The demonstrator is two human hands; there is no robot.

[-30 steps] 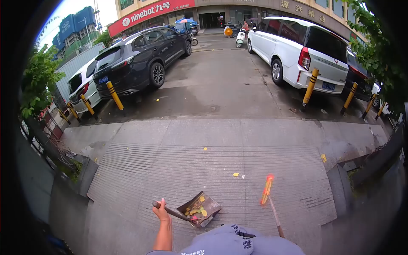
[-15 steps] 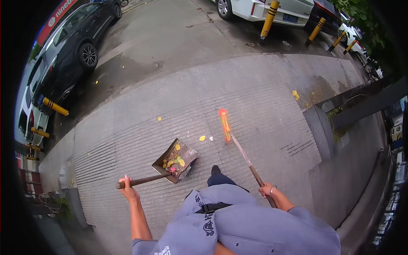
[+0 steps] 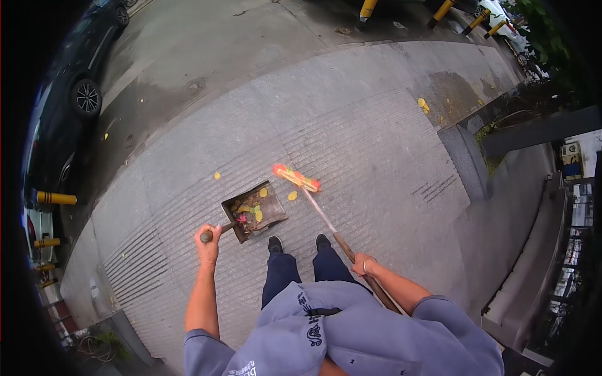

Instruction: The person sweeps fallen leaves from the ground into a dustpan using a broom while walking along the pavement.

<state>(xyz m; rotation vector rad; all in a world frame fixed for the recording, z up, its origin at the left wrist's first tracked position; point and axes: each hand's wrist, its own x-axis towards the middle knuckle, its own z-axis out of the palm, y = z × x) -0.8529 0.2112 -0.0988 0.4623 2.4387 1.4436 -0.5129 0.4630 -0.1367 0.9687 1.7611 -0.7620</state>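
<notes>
My left hand [image 3: 208, 243] is wrapped round the handle end of a metal dustpan [image 3: 271, 210], which rests on the ribbed pavement [image 3: 370, 169]. Yellow leaves [image 3: 246, 207] and a small pink piece lie inside the pan. Gripped in my right hand [image 3: 363, 264] is the wooden shaft of a broom [image 3: 326, 219]. The broom's orange and yellow head [image 3: 296, 178] is on the ground, right of the pan's upper edge. Just below the head lies a single yellow leaf [image 3: 292, 195]. Another leaf [image 3: 217, 175] is up and left of the pan.
My shoes [image 3: 275, 244] stand below the pan and broom. A dark car [image 3: 69, 113] is at the left, with yellow posts [image 3: 56, 198] near it. More posts [image 3: 441, 12] line the top right. A stone block [image 3: 465, 160] and more leaves [image 3: 423, 105] are at the right.
The view has tilted down and turned. The broom head has swung left, closer to the dustpan, and now lies more crosswise. My right hand, hidden at first, has come into view.
</notes>
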